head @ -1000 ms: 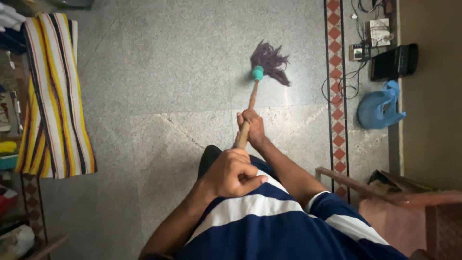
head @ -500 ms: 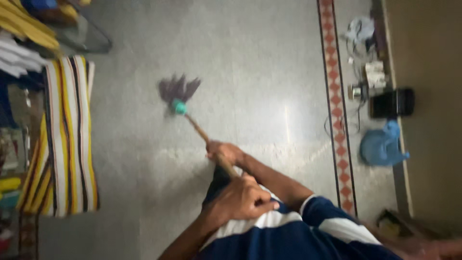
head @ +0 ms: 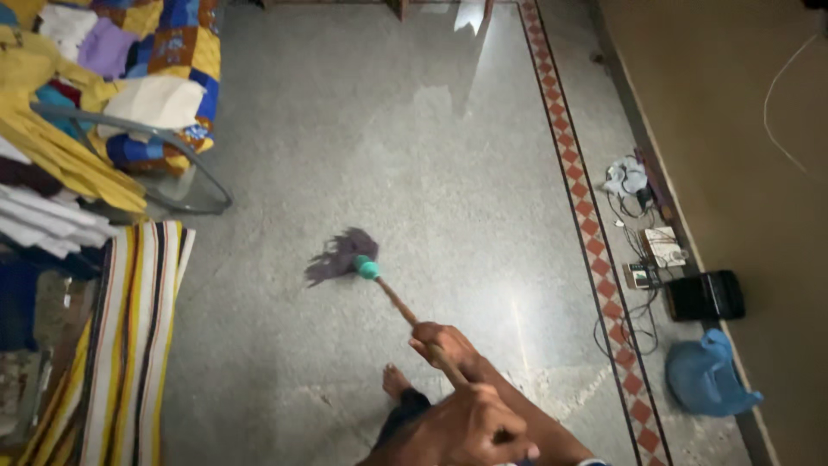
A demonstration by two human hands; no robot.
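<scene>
The mop (head: 341, 259) lay with its head on the floor (head: 448, 155), ahead and left of the person. Its handle (head: 398, 304) ran back and right through both fists: the right hand (head: 442, 343), nearer the head, gripped mid-shaft, and the left hand (head: 470, 427) closed around the upper end, beside a striped cloth (head: 129, 345).

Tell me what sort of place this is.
Probably a room in a home: speckled grey stone floor with a red diamond-patterned border, a striped yellow cloth, and piled folded clothes.
</scene>
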